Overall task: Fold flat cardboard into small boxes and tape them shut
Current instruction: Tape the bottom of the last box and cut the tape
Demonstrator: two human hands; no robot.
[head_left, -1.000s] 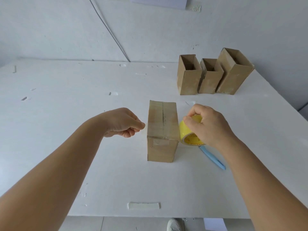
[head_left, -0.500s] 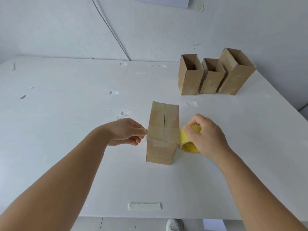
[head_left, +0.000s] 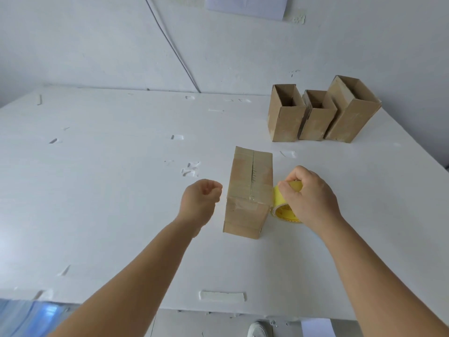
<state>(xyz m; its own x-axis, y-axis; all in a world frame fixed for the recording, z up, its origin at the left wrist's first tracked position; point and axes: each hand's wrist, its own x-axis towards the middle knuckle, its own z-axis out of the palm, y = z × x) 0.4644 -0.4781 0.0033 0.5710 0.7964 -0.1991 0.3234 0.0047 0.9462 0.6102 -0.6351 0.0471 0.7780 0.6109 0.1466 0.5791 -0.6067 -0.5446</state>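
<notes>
Head view. The tape roll (head_left: 284, 207) is yellow, with dark print on its side face that is too small to read. No other legible writing; the closed box (head_left: 247, 190) carries only a row of short dark marks along its top seam.

The closed box stands on the white table (head_left: 121, 190), slightly right of centre and nearer the front edge than the back. Its long axis runs away from the camera, leaning a little to the right at the far end. It is plain brown cardboard, top flaps meeting at a lengthwise seam. Clear glossy tape crosses the top near its front edge and shows on the near end face.

The left hand (head_left: 200, 203) sits just left of the box, fingers curled tight towards the thumb. Whether it pinches a tape end cannot be told. The right hand (head_left: 309, 198) grips the tape roll from above, fingers wrapped over the rim, the roll against the box's right side near its front corner.

Three open-topped boxes (head_left: 320, 113) stand together at the far right of the table. A sheet of paper (head_left: 245, 4) is fixed to the wall.
</notes>
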